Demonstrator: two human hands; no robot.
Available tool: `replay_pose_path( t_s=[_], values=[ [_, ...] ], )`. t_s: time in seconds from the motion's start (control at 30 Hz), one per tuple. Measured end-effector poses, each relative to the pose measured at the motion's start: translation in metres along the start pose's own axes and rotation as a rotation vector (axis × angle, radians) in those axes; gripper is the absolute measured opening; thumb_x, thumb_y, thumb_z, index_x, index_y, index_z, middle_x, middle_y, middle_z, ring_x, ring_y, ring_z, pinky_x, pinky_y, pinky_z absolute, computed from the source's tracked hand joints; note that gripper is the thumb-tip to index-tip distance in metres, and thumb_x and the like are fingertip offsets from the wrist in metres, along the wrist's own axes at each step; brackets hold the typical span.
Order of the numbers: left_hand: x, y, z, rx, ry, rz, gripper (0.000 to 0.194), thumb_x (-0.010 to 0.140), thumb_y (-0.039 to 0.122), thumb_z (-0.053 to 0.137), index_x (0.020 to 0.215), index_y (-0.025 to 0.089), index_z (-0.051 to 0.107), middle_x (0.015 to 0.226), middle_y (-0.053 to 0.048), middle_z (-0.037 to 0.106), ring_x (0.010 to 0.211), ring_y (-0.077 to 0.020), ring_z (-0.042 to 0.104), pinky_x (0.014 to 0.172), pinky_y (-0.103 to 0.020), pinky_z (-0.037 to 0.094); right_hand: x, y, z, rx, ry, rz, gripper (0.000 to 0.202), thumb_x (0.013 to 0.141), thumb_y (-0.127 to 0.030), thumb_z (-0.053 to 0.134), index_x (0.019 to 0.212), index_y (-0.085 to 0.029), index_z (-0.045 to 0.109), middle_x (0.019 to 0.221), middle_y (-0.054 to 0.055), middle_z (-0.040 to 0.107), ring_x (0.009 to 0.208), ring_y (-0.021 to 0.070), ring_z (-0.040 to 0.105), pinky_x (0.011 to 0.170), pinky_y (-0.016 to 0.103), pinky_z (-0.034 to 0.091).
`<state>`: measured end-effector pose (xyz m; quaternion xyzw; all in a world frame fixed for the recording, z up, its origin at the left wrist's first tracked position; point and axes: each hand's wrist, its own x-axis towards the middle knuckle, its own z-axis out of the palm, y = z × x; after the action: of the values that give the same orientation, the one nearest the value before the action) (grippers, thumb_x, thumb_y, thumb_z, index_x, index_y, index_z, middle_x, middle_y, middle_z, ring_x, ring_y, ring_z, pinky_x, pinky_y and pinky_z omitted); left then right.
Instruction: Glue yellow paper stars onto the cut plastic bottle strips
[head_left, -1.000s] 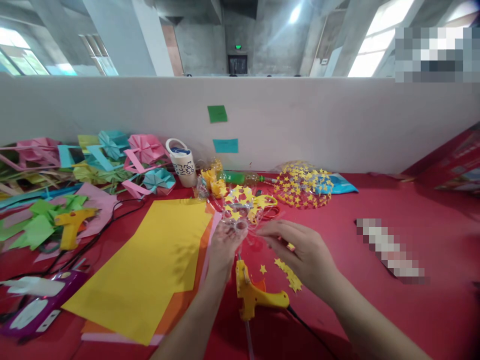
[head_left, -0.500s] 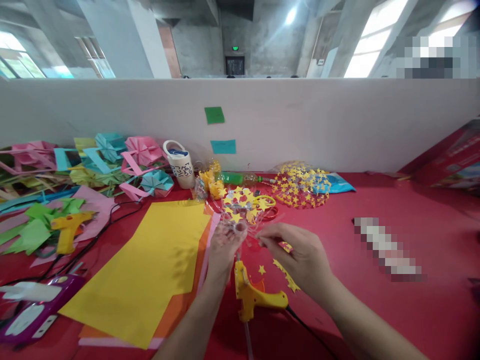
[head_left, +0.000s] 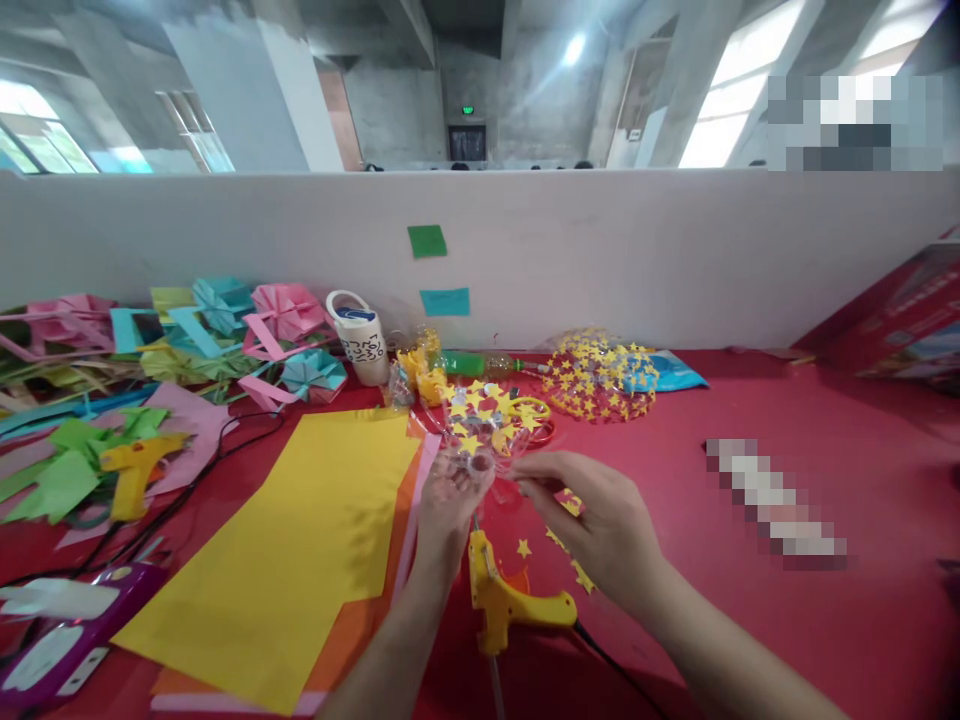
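Daylight and a glaring ceiling lamp; soft shadows, edges stretched, slight blur.

A person's bare left hand (head_left: pixel 454 490) and bare right hand (head_left: pixel 596 495) show slender fingers, the left ones partly hidden. Smooth, uncovered forearms, the left (head_left: pixel 401 635) and the right (head_left: pixel 731 630), taper toward narrower wrists and widen toward the near edge.
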<state>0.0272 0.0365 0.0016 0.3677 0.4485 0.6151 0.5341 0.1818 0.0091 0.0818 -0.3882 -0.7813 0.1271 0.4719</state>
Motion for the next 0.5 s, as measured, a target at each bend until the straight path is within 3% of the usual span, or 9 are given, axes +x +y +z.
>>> replay_pose_path(
  t_s=[0.5],
  values=[
    [0.001, -0.002, -0.002, -0.003, 0.010, 0.024, 0.035, 0.067, 0.028, 0.075, 0.094, 0.018, 0.056, 0.097, -0.005, 0.069, 0.090, -0.0162, 0.066, 0.086, -0.029, 0.048, 0.001, 0.001, -0.015, -0.070, -0.049, -0.006, 0.023, 0.087, -0.013, 0.051, 0.107, -0.021, 0.060, 0.092, 0.002, 0.066, 0.076, 0.0104, 0.060, 0.068, 0.021, 0.048]
  ],
)
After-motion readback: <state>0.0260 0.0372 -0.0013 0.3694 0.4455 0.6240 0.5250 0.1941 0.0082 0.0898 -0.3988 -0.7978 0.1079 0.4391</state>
